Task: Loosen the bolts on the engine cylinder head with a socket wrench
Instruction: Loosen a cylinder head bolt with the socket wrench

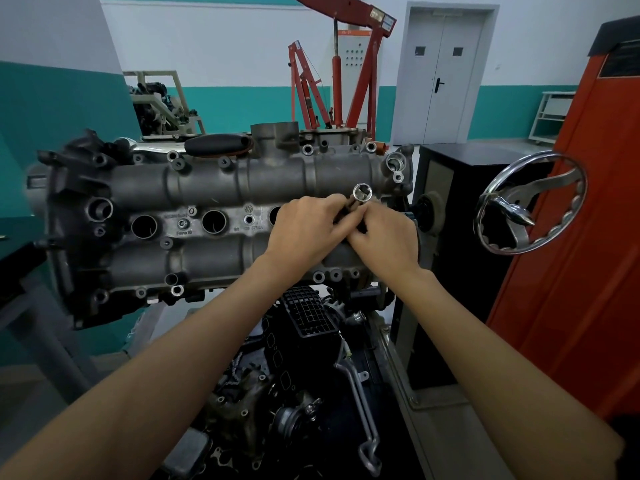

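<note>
The head (pixel 214 202) fills the middle of the view, its long axis running from 9 to 3 o'clock, mounted on a stand with a chrome handwheel (pixel 530 202) at 3 o'clock beyond it. Behind, at 12 o'clock, stands a red hoist (pixel 346 71). Below the head, toward 6 o'clock, lies a dark clutter of engine parts.

Both hands meet over the head's 3 o'clock end. The left hand (pixel 304 230) comes in from 7 o'clock, fingers curled around the tool; the right hand (pixel 384 237) comes in from 5 o'clock, fingers curled and pinching the same tool just beside the left. The wrench handle is hidden under the two hands, so I cannot tell how it lies.

Between the fingertips, the socket (pixel 362 193) sticks out toward 12 o'clock, its open mouth tilted up toward the camera and not seated on anything. This looks like fitting the socket to the wrench, not yet turning.

One bolt (pixel 183 223) shows between the plug wells, well apart from the hands toward 9 o'clock; the other bosses look empty or too small to tell. The left hand is the nearer one. The socket's mouth will have to turn downward and travel toward 9 o'clock along the head's long axis to drop onto it.
</note>
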A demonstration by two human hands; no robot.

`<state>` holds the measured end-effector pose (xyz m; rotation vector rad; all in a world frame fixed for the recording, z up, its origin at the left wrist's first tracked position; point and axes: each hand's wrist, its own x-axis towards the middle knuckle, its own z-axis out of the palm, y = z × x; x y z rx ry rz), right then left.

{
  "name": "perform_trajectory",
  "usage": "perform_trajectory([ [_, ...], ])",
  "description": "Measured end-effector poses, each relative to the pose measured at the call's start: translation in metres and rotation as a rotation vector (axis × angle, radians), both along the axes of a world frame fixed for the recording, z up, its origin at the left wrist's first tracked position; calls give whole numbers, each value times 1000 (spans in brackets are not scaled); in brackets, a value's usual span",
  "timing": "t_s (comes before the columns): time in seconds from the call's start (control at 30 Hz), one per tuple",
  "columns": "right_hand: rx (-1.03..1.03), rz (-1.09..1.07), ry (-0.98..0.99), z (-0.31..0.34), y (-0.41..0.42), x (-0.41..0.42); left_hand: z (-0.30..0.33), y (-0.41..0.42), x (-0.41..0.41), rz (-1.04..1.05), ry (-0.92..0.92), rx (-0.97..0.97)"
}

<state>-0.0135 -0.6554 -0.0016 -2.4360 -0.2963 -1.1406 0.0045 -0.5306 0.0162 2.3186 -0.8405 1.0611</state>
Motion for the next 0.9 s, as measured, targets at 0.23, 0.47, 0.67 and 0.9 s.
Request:
perform_trajectory([
  [0.23, 7, -14, 25, -1, -1, 1, 0, -1, -2, 24, -21, 59],
  [0.47, -30, -75, 64, -4, -2, 5, -2, -1, 0, 21, -37, 89],
  [0.67, 44, -31, 96, 4, 3, -2, -1, 1, 1, 28, -37, 67],
  [0.9, -2, -118, 212, 12, 3, 3, -3, 0, 3, 11, -33, 50],
])
